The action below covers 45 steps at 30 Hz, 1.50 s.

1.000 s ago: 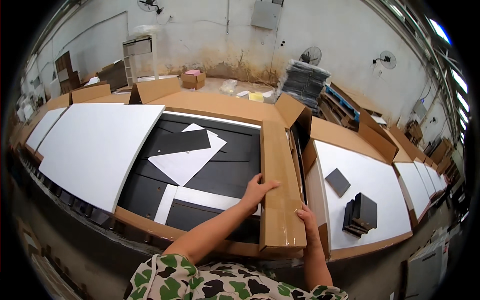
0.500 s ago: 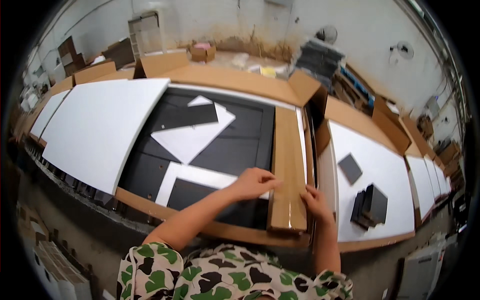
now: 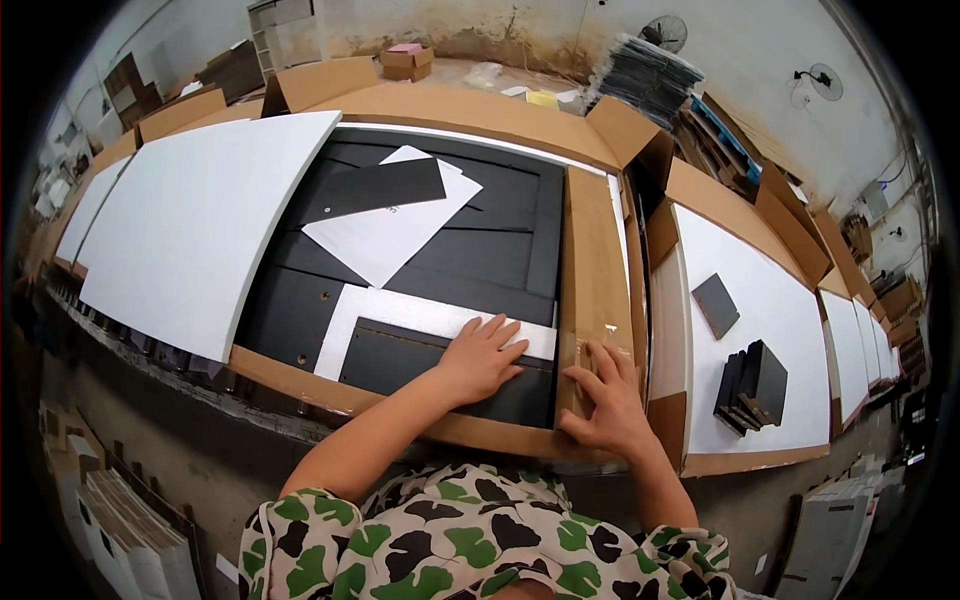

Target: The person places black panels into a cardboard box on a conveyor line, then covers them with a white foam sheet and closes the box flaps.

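My left hand (image 3: 480, 362) lies flat with its fingers spread, over a white foam strip (image 3: 400, 315) and the black panel (image 3: 490, 258) under it. My right hand (image 3: 608, 402) rests on the near end of a long, narrow brown cardboard box (image 3: 590, 240), thumb apart from the fingers. That box lies along the right side of an open carton (image 3: 440, 105), beside the black panels. Farther in, white paper sheets (image 3: 368, 240) lie on the panels, with a loose black board (image 3: 378, 190) across them.
A large white foam sheet (image 3: 200, 230) covers the panels at left. To the right, another carton holds a white sheet (image 3: 750, 300) bearing a stack of small black blocks (image 3: 750, 388) and one flat dark piece (image 3: 716, 306). Fans (image 3: 665, 34) and stacked dark panels (image 3: 640, 85) stand behind.
My left hand has moved off the narrow box and spread out on the foam strip. My right hand has shifted from the box's right edge onto its top. The view has tilted down slightly.
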{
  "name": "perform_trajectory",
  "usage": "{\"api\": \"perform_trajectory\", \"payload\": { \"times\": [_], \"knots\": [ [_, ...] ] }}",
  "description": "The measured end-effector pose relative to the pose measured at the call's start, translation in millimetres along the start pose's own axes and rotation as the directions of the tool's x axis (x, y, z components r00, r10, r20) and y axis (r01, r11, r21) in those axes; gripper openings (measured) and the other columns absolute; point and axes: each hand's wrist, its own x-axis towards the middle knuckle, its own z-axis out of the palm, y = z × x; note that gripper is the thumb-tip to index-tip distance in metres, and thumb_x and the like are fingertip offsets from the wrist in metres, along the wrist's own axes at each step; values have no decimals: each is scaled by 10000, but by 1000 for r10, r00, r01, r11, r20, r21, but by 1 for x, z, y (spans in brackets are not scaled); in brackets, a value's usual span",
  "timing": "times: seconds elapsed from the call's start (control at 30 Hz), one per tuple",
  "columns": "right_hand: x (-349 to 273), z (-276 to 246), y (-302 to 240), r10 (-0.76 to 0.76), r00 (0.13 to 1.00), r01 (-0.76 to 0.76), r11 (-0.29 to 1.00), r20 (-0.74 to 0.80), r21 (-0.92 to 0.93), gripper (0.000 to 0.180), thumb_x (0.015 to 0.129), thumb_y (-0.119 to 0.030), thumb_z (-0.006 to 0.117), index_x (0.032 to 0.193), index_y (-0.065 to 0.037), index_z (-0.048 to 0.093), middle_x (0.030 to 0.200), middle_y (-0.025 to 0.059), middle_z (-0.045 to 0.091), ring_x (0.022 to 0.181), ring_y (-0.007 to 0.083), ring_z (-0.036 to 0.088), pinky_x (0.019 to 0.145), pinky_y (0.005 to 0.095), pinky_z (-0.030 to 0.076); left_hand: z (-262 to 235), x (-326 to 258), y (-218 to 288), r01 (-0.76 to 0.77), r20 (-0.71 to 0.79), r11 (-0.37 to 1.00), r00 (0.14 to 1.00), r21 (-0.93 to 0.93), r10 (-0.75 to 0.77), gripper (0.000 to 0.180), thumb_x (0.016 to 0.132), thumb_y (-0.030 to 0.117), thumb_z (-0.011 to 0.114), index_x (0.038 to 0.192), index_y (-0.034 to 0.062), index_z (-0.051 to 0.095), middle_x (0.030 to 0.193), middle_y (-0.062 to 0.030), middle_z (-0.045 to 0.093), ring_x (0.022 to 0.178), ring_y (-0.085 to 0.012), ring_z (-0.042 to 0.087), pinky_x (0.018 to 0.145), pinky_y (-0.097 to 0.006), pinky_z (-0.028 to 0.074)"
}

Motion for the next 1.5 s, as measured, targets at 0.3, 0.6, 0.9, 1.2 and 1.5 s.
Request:
{"api": "perform_trajectory", "payload": {
  "times": [0.3, 0.6, 0.9, 1.2, 1.5],
  "knots": [
    [3, 48, 41, -14, 980, 37, 993, 198, -113, 696, 864, -433, 555, 1371, -6, 343, 1433, 199, 311, 1344, 363, 242, 1091, 446, 214, 9, -11, -2, 39, 109, 995, 993, 93, -49, 521, 897, 419, 517, 1273, 60, 492, 1368, -143, 434, 1285, -325, 376, 1052, -486, 287],
    [11, 33, 23, -34, 999, 38, 993, -36, 114, 351, 787, -156, 674, 1098, -23, 583, 1266, 207, 474, 1179, 398, 411, 983, 445, 357, -104, -88, -69, 369, -605, 867, 621, -335, -498, 317, 774, 161, 715, 1057, 47, 629, 1081, -143, 622, 1068, -302, 562, 934, -383, 424],
    [83, 57, -55, -116, 990, 23, 709, 84, 705, 219, 862, -158, 627, 1020, -6, 634, 992, 138, 658, 915, 227, 638, 809, 303, 496, -193, -306, -179, 107, -108, 72, -382, -992, -918, 449, 741, 216, 773, 1076, -13, 580, 1051, -108, 570, 788, -160, 552, 671, -300, 447],
    [164, 89, -137, -138, 939, -275, 248, 315, 929, 420, 927, -270, 548, 1238, 9, 502, 1023, 114, 632, 968, 167, 603, 803, 272, 496, -170, -221, -135, -269, -160, 139, 56, -953, -986, 179, 779, -13, 623, 938, 13, 545, 919, -101, 600, 782, -210, 615, 701, -346, 544],
    [139, 67, -52, 359, 927, -171, 136, 112, 976, 371, 841, -155, 628, 1129, 59, 537, 991, 101, 622, 844, 156, 593, 744, 277, 486, -69, -109, 37, 255, -73, 199, 432, -946, -899, 359, 779, 112, 728, 1049, -49, 554, 1051, -140, 616, 944, -195, 585, 856, -328, 474]
  ]
}}
